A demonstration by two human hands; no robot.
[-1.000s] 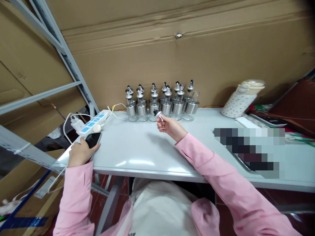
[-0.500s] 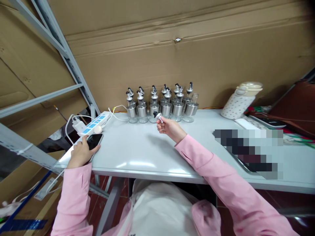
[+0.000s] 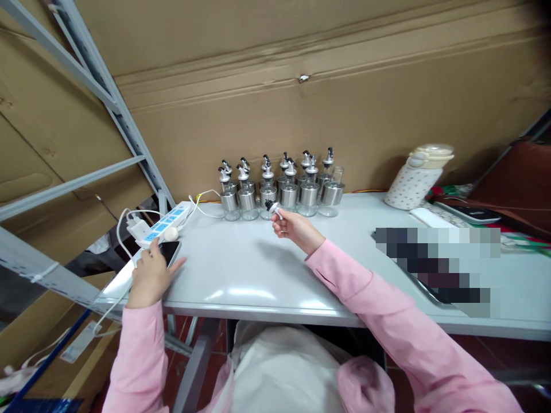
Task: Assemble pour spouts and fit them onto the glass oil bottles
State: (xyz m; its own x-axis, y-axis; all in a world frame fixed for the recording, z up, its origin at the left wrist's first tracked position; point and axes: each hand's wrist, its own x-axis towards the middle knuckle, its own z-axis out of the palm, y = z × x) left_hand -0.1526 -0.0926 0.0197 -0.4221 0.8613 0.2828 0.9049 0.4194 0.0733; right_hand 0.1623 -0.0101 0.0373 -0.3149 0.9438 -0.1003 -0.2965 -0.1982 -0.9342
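My right hand (image 3: 297,229) is closed on a pourer stopper (image 3: 272,207), its black ribbed end pointing up and left, above the table in front of the bottles. Several glass bottles with steel bands (image 3: 288,196) stand in rows near the cardboard, with silver and black pourers on their necks. At the right end of the front row, one bottle (image 3: 331,195) has an uncovered glass neck. My left hand (image 3: 151,274) has its fingers spread over the near part of a dark-screened phone (image 3: 171,250) at the table's left end.
A white power strip (image 3: 166,223) with plugs and cables lies left, beside a grey metal shelf frame (image 3: 129,129). A speckled cream flask (image 3: 415,180) stands right. Nearer is a pixelated dark object (image 3: 430,272). Cardboard (image 3: 258,109) rises behind the grey-white table (image 3: 241,258).
My left hand has shifted slightly right and nearer the table's front edge, uncovering a different part of the phone. My right hand still holds the stopper. The view has shifted slightly.
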